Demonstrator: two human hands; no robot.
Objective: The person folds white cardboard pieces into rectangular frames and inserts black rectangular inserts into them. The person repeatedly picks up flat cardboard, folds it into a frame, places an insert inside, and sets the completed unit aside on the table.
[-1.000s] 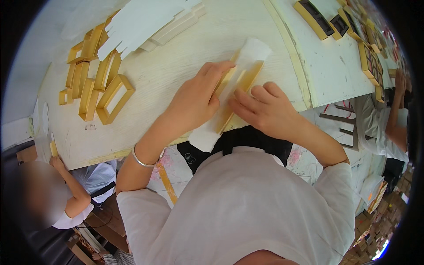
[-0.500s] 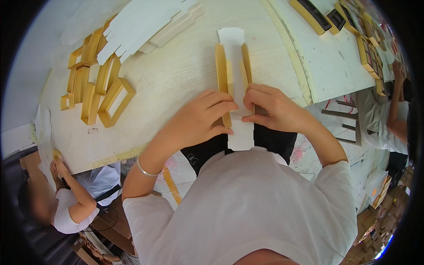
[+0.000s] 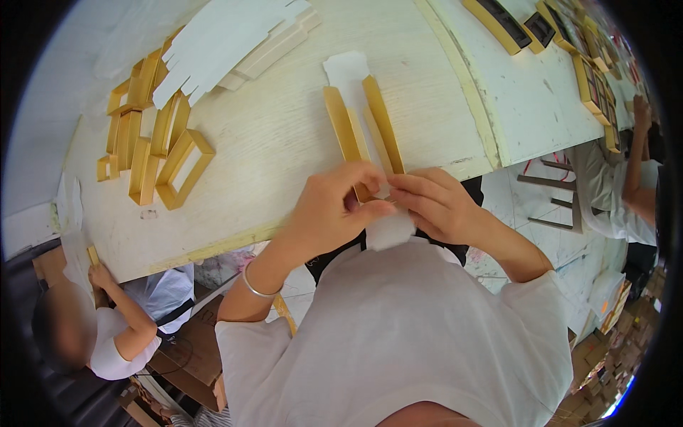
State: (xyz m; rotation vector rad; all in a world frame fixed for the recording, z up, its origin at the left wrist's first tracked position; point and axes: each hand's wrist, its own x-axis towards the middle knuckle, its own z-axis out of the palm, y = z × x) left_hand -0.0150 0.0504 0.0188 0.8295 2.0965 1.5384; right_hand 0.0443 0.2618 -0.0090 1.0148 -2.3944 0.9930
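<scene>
A partly folded gold cardboard box point(image 3: 385, 128) lies lengthwise in front of me, its two long gold walls raised on either side of a white base. At its far end a white flap point(image 3: 346, 69) lies flat on the table; another white flap point(image 3: 390, 233) hangs over the near edge by my lap. Round the near end of the left wall my left hand point(image 3: 340, 208) is closed, thumb and fingers pinching the corner. My right hand point(image 3: 440, 206) pinches the near end of the right wall, fingertips close to the left hand's. The corners between the fingers are partly hidden.
Several folded gold box frames point(image 3: 186, 169) are grouped at the left, beside a stack of flat white cut sheets point(image 3: 224, 46). Gold boxes with dark insides point(image 3: 498, 25) stand far right. A co-worker point(image 3: 117, 334) sits at lower left; another person's arm point(image 3: 639, 135) shows at right.
The box has tilted, its far end swinging left, and its near ends have drawn closer together. Both hands have come together at the near end, the left one moving right and down.
</scene>
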